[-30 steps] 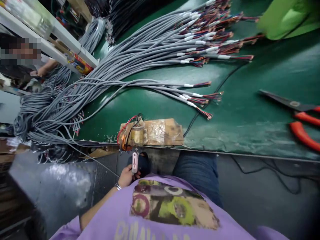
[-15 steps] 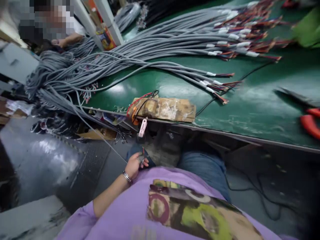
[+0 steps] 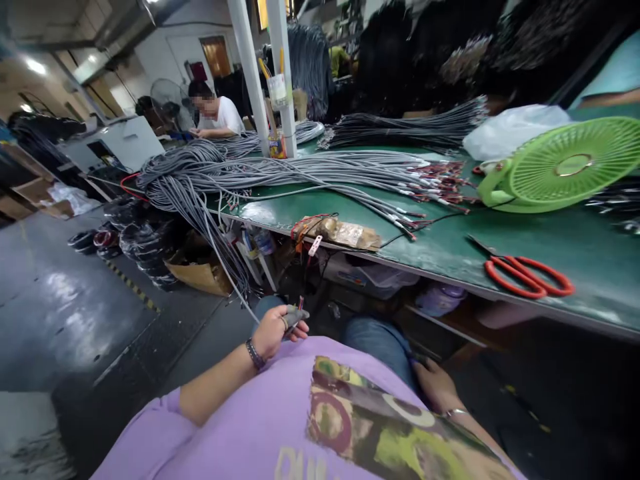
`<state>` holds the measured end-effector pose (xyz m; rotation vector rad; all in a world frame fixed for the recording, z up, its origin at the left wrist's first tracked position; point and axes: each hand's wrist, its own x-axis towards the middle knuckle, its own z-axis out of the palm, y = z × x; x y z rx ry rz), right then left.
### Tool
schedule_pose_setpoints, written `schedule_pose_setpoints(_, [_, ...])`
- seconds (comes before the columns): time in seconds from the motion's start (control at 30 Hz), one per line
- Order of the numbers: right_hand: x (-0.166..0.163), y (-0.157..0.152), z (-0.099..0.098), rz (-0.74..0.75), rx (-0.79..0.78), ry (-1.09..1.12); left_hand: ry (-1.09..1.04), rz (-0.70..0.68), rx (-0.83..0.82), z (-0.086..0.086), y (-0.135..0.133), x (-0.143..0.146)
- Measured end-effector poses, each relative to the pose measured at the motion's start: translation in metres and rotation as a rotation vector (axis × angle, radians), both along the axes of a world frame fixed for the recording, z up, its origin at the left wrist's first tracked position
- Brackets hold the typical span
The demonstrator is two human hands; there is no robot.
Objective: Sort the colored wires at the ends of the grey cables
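Observation:
My left hand (image 3: 280,330) is closed around the end of a grey cable (image 3: 234,287), in front of my lap. Short coloured wire ends (image 3: 301,303) stick up past the fingertips, and grey covers sit on the thumb and a finger. From that hand the cable runs up to a large bundle of grey cables (image 3: 175,173) on the green table. Low beside my right thigh is my right hand (image 3: 436,385); its fingers are mostly hidden in shadow, so any grip there is unclear. A taped wooden block (image 3: 350,235) with red and black wires lies at the table edge.
Red-handled scissors (image 3: 530,275) and a green fan (image 3: 565,165) are on the green table (image 3: 440,250) to the right. A white post (image 3: 285,87) rises behind the cables. Across the table a person (image 3: 217,113) sits. Cable coils (image 3: 145,240) and a cardboard box (image 3: 200,270) occupy the floor at left.
The view has tilted up, bringing the fan and more of the room into sight. My right hand has come into view by the thigh. The left hand keeps hold of the cable.

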<state>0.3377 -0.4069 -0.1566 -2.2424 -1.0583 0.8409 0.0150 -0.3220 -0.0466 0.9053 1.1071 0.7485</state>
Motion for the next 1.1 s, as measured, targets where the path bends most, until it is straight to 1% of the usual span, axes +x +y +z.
schedule_pose_setpoints(0.07, [-0.006, 0.002, 0.008, -0.005, 0.007, 0.029, -0.011, -0.037, 0.000, 0.002, 0.002, 0.002])
schedule_pose_setpoints(0.1, [-0.011, 0.004, 0.018, 0.027, 0.044, 0.085, -0.017, -0.060, 0.001, 0.004, 0.004, 0.004])
schedule_pose_setpoints(0.17, [-0.024, 0.012, 0.045, 0.152, 0.137, 0.281, -0.037, -0.101, 0.010, 0.007, 0.008, 0.010])
schedule_pose_setpoints(0.2, [-0.034, 0.016, 0.062, 0.218, 0.155, 0.402, -0.051, -0.120, 0.014, 0.009, 0.010, 0.013])
schedule_pose_setpoints(0.23, [-0.044, 0.022, 0.079, 0.283, 0.139, 0.488, -0.063, -0.139, 0.017, 0.012, 0.013, 0.017])
schedule_pose_setpoints(0.3, [-0.066, 0.037, 0.108, 0.403, 0.151, 0.529, -0.070, -0.174, 0.026, 0.015, 0.019, 0.024])
schedule_pose_setpoints(0.37, [-0.088, 0.054, 0.126, 0.525, 0.177, 0.541, -0.057, -0.217, 0.039, 0.016, 0.024, 0.027])
schedule_pose_setpoints(0.43, [-0.108, 0.075, 0.130, 0.587, 0.211, 0.527, -0.036, -0.266, 0.051, 0.014, 0.030, 0.027])
schedule_pose_setpoints(0.5, [-0.124, 0.095, 0.125, 0.585, 0.277, 0.499, -0.008, -0.288, 0.049, 0.009, 0.037, 0.021])
schedule_pose_setpoints(0.57, [-0.136, 0.113, 0.117, 0.580, 0.308, 0.503, 0.025, -0.277, 0.036, 0.002, 0.046, 0.014])
schedule_pose_setpoints(0.63, [-0.144, 0.129, 0.113, 0.611, 0.269, 0.541, 0.055, -0.286, 0.011, -0.003, 0.057, 0.005])
schedule_pose_setpoints(0.7, [-0.148, 0.142, 0.115, 0.669, 0.205, 0.564, 0.082, -0.362, -0.025, -0.004, 0.069, -0.001])
schedule_pose_setpoints(0.77, [-0.149, 0.155, 0.122, 0.736, 0.154, 0.569, 0.105, -0.463, -0.065, 0.000, 0.083, -0.005])
schedule_pose_setpoints(0.83, [-0.147, 0.166, 0.129, 0.770, 0.113, 0.611, 0.107, -0.518, -0.088, 0.009, 0.095, -0.007])
schedule_pose_setpoints(0.9, [-0.145, 0.176, 0.134, 0.701, 0.075, 0.699, 0.076, -0.493, -0.083, 0.018, 0.104, -0.005])
schedule_pose_setpoints(0.97, [-0.141, 0.181, 0.134, 0.557, 0.045, 0.821, 0.025, -0.393, -0.067, 0.024, 0.108, -0.001])
schedule_pose_setpoints(1.03, [-0.137, 0.181, 0.130, 0.429, 0.021, 0.923, -0.023, -0.277, -0.096, 0.025, 0.108, 0.004])
schedule_pose_setpoints(1.1, [-0.132, 0.178, 0.124, 0.399, 0.012, 0.949, -0.050, -0.201, -0.177, 0.021, 0.106, 0.009])
